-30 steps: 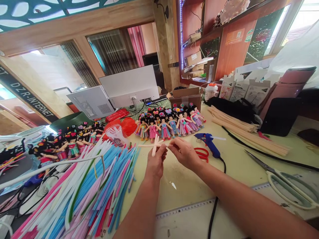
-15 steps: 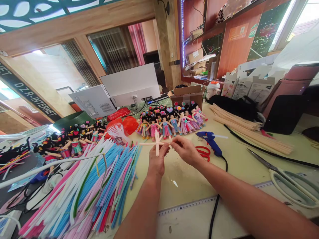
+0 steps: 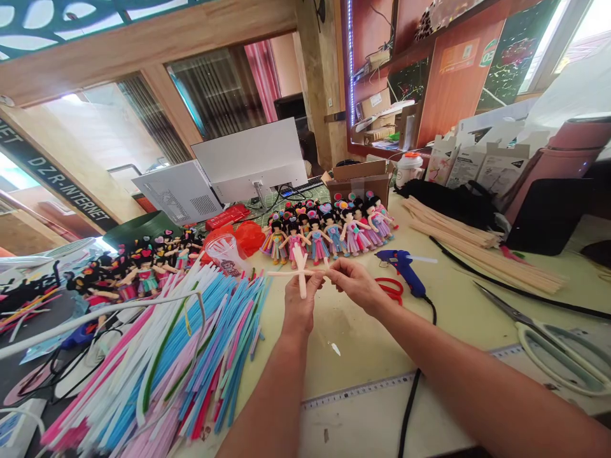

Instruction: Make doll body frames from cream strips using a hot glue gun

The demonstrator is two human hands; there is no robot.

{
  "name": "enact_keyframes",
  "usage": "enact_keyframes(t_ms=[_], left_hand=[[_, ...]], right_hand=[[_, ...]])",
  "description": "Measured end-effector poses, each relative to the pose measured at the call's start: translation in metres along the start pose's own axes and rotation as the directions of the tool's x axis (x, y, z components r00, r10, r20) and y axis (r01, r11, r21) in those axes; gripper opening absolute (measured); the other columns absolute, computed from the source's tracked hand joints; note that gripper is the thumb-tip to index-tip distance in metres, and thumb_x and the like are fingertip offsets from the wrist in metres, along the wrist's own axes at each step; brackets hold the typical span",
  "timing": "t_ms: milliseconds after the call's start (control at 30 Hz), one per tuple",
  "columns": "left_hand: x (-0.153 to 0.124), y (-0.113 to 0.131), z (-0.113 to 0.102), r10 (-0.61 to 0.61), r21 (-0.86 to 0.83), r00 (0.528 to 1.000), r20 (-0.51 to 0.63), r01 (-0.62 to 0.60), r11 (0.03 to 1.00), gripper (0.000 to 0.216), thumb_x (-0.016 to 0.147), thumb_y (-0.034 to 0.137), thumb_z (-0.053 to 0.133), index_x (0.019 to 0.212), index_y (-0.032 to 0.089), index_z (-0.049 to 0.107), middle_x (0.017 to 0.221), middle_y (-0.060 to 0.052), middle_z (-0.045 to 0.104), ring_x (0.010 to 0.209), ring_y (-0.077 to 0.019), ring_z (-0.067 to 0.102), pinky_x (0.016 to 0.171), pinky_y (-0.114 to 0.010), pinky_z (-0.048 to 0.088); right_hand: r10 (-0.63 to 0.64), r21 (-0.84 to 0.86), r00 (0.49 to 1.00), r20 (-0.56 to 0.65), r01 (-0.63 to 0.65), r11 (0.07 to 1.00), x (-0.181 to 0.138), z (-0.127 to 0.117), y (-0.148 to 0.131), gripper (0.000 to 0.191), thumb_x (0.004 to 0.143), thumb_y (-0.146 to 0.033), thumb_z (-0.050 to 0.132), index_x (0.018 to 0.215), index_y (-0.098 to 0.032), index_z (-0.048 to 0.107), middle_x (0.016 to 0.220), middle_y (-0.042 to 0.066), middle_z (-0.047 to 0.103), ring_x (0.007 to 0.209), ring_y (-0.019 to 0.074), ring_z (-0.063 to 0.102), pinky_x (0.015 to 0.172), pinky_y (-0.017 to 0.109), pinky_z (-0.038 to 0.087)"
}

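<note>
Between my hands is a small figure of cream pipe cleaners (image 3: pixel 302 273), with several strands fanning up, one strand out to the left and a short leg pointing down. My left hand (image 3: pixel 300 305) is closed round it from below, thumb and fingers pinching near its middle. On the right, my right hand (image 3: pixel 354 284) pinches the end of the figure's right strand, where a short tip sticks up. Just behind stand rows of finished pipe-cleaner dolls (image 3: pixel 329 232) in colourful skirts. The figure hangs above the table (image 3: pixel 353 362), its front side facing me.
To the left lies a big pile of coloured pipe cleaners (image 3: pixel 186 350). A blue glue gun (image 3: pixel 403 270) and red-handled scissors (image 3: pixel 390 289) lie right of my hands. Farther right are large scissors (image 3: pixel 548 343) and cream pipe cleaners (image 3: pixel 482 245). A ruler (image 3: pixel 358 391) runs along the near side.
The figure has tilted slightly in my fingers, its upper strands leaning a little left. Both hands keep nearly the same place and the same pinch.
</note>
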State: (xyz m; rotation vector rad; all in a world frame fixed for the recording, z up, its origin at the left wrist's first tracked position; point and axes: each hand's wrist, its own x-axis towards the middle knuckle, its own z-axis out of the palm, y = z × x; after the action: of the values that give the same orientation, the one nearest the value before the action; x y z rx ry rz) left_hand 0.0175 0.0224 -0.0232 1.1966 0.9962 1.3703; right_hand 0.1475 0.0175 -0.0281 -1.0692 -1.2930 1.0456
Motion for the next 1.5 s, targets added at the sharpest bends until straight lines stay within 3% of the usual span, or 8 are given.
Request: enact_keyframes(t_ms=[200, 633, 967, 1200, 1367, 1500], left_hand=[[0.0, 0.002, -0.001, 0.013, 0.041, 1.0, -0.002, -0.013, 0.999, 0.024, 0.062, 0.037, 0.077, 0.071, 0.017, 0.069, 0.068, -0.002, 0.063, 0.068, -0.0148, 0.056, 0.068, -0.028, 0.044], [-0.007, 0.018, 0.005, 0.07, 0.08, 0.997, 0.045, -0.074, 0.994, 0.022, 0.061, 0.038, 0.077, 0.065, 0.018, 0.069, 0.063, -0.002, 0.062, 0.066, -0.0155, 0.055, 0.066, -0.029, 0.044], [-0.003, 0.014, 0.001, 0.079, 0.075, 0.996, 0.05, -0.083, 0.994, 0.016, 0.065, 0.032, 0.075, 0.067, 0.018, 0.07, 0.065, -0.001, 0.063, 0.066, -0.0144, 0.055, 0.066, -0.028, 0.044], [-0.004, 0.014, 0.0, 0.111, 0.111, 0.989, 0.102, -0.122, 0.986, 0.015, 0.067, 0.034, 0.074, 0.068, 0.019, 0.071, 0.065, -0.001, 0.064, 0.067, -0.015, 0.055, 0.068, -0.029, 0.045], [-0.004, 0.013, 0.001, 0.071, 0.1, 0.99, 0.125, -0.083, 0.991, 0.017, 0.067, 0.035, 0.073, 0.069, 0.018, 0.07, 0.067, -0.002, 0.065, 0.07, -0.0153, 0.056, 0.07, -0.029, 0.044], [0.0, 0.008, 0.001, -0.054, 0.032, 0.998, 0.03, 0.053, 0.998, 0.019, 0.062, 0.032, 0.072, 0.073, 0.017, 0.067, 0.068, 0.0, 0.061, 0.064, -0.0112, 0.051, 0.065, -0.026, 0.04]], right_hand=[[0.041, 0.002, 0.999, 0.026, -0.041, 0.999, 0.0, -0.002, -0.004, 0.03, 0.074, -0.046, 0.063, 0.066, -0.019, 0.052, 0.057, -0.004, 0.05, 0.053, 0.0093, 0.044, 0.051, 0.025, 0.036], [0.148, 0.337, 0.985, 0.086, -0.168, 0.926, -0.003, 0.0, -0.009, 0.031, 0.063, -0.041, 0.071, 0.059, -0.019, 0.049, 0.051, -0.005, 0.049, 0.047, 0.0074, 0.04, 0.049, 0.024, 0.029], [0.126, 0.173, 0.988, 0.084, -0.139, 0.975, -0.002, -0.003, -0.01, 0.032, 0.071, -0.047, 0.066, 0.065, -0.018, 0.054, 0.057, -0.004, 0.052, 0.049, 0.008, 0.044, 0.05, 0.025, 0.035], [0.187, 0.289, 0.967, 0.175, -0.232, 0.929, -0.002, -0.007, -0.011, 0.034, 0.065, -0.048, 0.071, 0.063, -0.018, 0.054, 0.055, -0.004, 0.051, 0.046, 0.0072, 0.042, 0.047, 0.024, 0.03], [0.118, 0.336, 0.987, 0.111, -0.149, 0.93, -0.002, -0.004, -0.01, 0.033, 0.065, -0.043, 0.071, 0.059, -0.019, 0.049, 0.05, -0.005, 0.049, 0.047, 0.0075, 0.039, 0.049, 0.024, 0.027], [0.07, 0.267, 0.997, -0.042, -0.056, 0.962, 0.003, -0.009, -0.007, 0.029, 0.065, -0.042, 0.068, 0.061, -0.02, 0.05, 0.05, -0.005, 0.047, 0.048, 0.0081, 0.037, 0.049, 0.025, 0.026]])
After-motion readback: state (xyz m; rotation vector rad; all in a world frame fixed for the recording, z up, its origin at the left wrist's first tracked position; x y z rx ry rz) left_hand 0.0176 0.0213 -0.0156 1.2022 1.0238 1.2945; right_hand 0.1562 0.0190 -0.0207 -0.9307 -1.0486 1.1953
